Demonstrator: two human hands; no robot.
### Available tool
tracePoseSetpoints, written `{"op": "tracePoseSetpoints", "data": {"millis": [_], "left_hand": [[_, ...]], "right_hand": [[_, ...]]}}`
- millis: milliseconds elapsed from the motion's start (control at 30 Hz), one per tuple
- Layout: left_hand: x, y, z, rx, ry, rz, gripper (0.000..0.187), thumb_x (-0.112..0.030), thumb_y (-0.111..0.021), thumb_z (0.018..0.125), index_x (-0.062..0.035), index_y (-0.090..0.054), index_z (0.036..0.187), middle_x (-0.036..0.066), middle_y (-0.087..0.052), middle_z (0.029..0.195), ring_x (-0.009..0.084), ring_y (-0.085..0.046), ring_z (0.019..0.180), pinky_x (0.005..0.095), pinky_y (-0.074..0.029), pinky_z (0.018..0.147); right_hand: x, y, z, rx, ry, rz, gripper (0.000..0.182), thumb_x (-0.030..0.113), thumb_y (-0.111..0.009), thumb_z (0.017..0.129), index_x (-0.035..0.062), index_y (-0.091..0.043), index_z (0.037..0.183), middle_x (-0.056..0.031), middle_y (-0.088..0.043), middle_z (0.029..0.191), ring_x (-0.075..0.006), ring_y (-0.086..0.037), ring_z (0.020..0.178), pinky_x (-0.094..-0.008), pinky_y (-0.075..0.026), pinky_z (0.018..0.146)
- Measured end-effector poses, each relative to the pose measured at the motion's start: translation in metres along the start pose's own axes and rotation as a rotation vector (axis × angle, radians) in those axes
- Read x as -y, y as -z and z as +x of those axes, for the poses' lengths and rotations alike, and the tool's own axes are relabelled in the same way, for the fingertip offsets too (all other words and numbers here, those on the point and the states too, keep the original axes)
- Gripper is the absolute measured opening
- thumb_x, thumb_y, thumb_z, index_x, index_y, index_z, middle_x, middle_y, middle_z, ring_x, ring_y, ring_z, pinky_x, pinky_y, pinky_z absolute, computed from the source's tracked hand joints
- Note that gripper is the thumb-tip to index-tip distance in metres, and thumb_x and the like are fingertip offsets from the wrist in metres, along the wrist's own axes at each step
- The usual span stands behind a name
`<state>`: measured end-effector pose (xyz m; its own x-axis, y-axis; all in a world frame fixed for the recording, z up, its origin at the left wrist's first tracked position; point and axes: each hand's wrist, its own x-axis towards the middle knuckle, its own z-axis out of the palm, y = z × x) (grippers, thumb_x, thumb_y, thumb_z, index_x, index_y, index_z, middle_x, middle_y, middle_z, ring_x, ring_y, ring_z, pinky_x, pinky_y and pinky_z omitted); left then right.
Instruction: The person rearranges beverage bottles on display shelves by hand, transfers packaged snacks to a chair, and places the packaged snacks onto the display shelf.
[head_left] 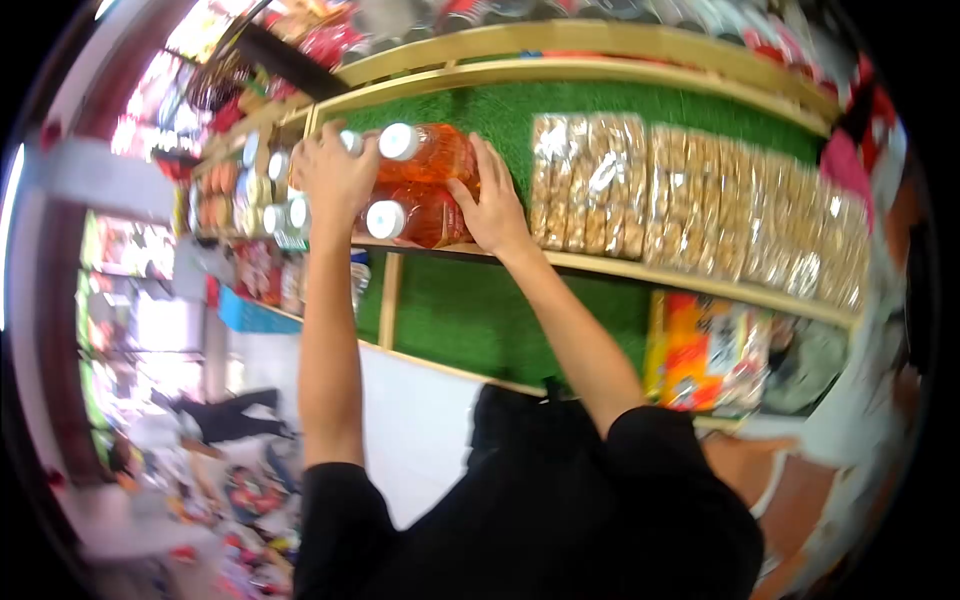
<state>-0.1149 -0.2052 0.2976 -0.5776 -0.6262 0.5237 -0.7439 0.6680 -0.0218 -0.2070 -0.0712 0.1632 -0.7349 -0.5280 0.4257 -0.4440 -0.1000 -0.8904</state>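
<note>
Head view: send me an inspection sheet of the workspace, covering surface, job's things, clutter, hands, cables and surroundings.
Surface: shelf with green lining and pale wooden edges.
Job's things: orange bottles with white caps, between the hands.
Clutter: clear-wrapped brown packs to the right; orange bag on the lower level.
Hands: left hand at the cap side, right hand touching the opposite end; firmness unclear.
Cables: nothing seen.
Surroundings: blue box at left; background blurred.

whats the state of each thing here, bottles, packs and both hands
red-orange bottles: filled, grouped together
white caps: on the bottles
snack packs: clear-wrapped, side by side
orange-yellow packet: blurred, opened or not unclear
left hand: fingers bent, grip unclear
right hand: spread, against the bottles
</note>
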Motion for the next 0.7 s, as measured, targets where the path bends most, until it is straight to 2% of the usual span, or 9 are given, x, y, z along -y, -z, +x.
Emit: {"op": "tracePoseSetpoints", "data": {"millis": [33, 67, 167, 333, 400, 433, 467, 567, 700], "left_hand": [[0.002, -0.001, 0.002, 0.010, -0.039, 0.036, 0.050, -0.042, -0.058, 0.079, -0.0094, -0.055, 0.117, 0.023, -0.053, 0.120, 0.0373, -0.042, 0.118, 0.0465, -0.025, 0.103], [0.010, -0.009, 0.005, 0.001, -0.080, 0.050, 0.054, -0.047, -0.057, 0.079, -0.0057, -0.057, 0.115, 0.026, -0.055, 0.115, 0.0411, -0.042, 0.117, 0.0508, -0.028, 0.101], [0.012, -0.009, 0.008, -0.010, -0.137, 0.013, 0.042, -0.035, -0.059, 0.079, -0.0041, -0.061, 0.106, 0.019, -0.062, 0.102, 0.0359, -0.053, 0.102, 0.0440, -0.034, 0.095], [0.008, -0.014, 0.002, -0.158, -0.099, 0.114, 0.042, -0.038, -0.057, 0.080, -0.0069, -0.061, 0.107, 0.018, -0.063, 0.098, 0.0370, -0.054, 0.099, 0.0461, -0.033, 0.096], [0.013, -0.014, 0.008, -0.072, -0.143, 0.023, 0.043, -0.040, -0.058, 0.080, -0.0070, -0.062, 0.106, 0.020, -0.064, 0.090, 0.0384, -0.055, 0.093, 0.0480, -0.036, 0.091], [0.017, -0.015, 0.011, 0.086, 0.030, -0.046, 0.043, -0.041, -0.058, 0.080, -0.0045, -0.063, 0.102, 0.022, -0.064, 0.085, 0.0383, -0.057, 0.089, 0.0501, -0.040, 0.085], [0.031, -0.028, 0.011, -0.064, -0.025, 0.069, 0.043, -0.042, -0.058, 0.079, -0.0041, -0.063, 0.100, 0.024, -0.064, 0.086, 0.0376, -0.058, 0.089, 0.0526, -0.041, 0.079], [0.000, 0.008, -0.006, 0.013, 0.009, -0.073, 0.051, -0.048, -0.060, 0.077, -0.0041, -0.063, 0.103, 0.034, -0.055, 0.106, 0.0449, -0.038, 0.117, 0.0537, -0.029, 0.098], [-0.006, 0.009, -0.003, 0.016, -0.047, -0.112, 0.050, -0.046, -0.058, 0.077, -0.0048, -0.063, 0.104, 0.029, -0.060, 0.098, 0.0410, -0.049, 0.105, 0.0489, -0.031, 0.097]], "right_hand": [[-0.004, 0.003, -0.006, 0.022, -0.019, -0.040, 0.069, 0.046, -0.052, 0.089, 0.0129, -0.025, 0.143, -0.0257, -0.030, 0.141, -0.0429, -0.029, 0.131, -0.0467, -0.030, 0.107], [-0.008, 0.003, -0.007, 0.011, -0.007, -0.090, 0.070, 0.050, -0.049, 0.090, 0.0146, -0.024, 0.144, -0.0254, -0.030, 0.142, -0.0419, -0.030, 0.131, -0.0472, -0.030, 0.107], [-0.004, 0.008, -0.007, 0.023, -0.053, -0.100, 0.069, 0.054, -0.047, 0.090, 0.0156, -0.024, 0.143, -0.0240, -0.030, 0.142, -0.0415, -0.029, 0.132, -0.0501, -0.031, 0.106], [0.001, 0.013, -0.016, -0.053, -0.054, 0.003, 0.069, 0.051, -0.055, 0.086, 0.0135, -0.031, 0.139, -0.0221, -0.035, 0.138, -0.0401, -0.032, 0.128, -0.0477, -0.033, 0.105], [0.000, 0.018, -0.019, -0.061, -0.020, 0.017, 0.067, 0.048, -0.056, 0.087, 0.0126, -0.032, 0.139, -0.0223, -0.038, 0.136, -0.0399, -0.035, 0.126, -0.0471, -0.034, 0.104], [0.001, 0.017, -0.013, -0.056, 0.065, 0.057, 0.066, 0.047, -0.056, 0.087, 0.0121, -0.032, 0.139, -0.0226, -0.039, 0.135, -0.0399, -0.037, 0.125, -0.0469, -0.034, 0.104], [0.005, 0.018, -0.010, -0.058, 0.076, 0.067, 0.065, 0.046, -0.056, 0.087, 0.0110, -0.034, 0.138, -0.0223, -0.041, 0.134, -0.0398, -0.039, 0.123, -0.0465, -0.035, 0.103], [0.010, 0.009, -0.013, -0.098, -0.022, -0.119, 0.063, 0.043, -0.058, 0.086, 0.0094, -0.038, 0.135, -0.0209, -0.043, 0.132, -0.0391, -0.043, 0.119, -0.0454, -0.037, 0.100], [-0.002, 0.011, -0.014, -0.111, 0.027, -0.064, 0.064, 0.045, -0.057, 0.086, 0.0108, -0.036, 0.136, -0.0203, -0.044, 0.132, -0.0394, -0.044, 0.118, -0.0453, -0.036, 0.101]]}}
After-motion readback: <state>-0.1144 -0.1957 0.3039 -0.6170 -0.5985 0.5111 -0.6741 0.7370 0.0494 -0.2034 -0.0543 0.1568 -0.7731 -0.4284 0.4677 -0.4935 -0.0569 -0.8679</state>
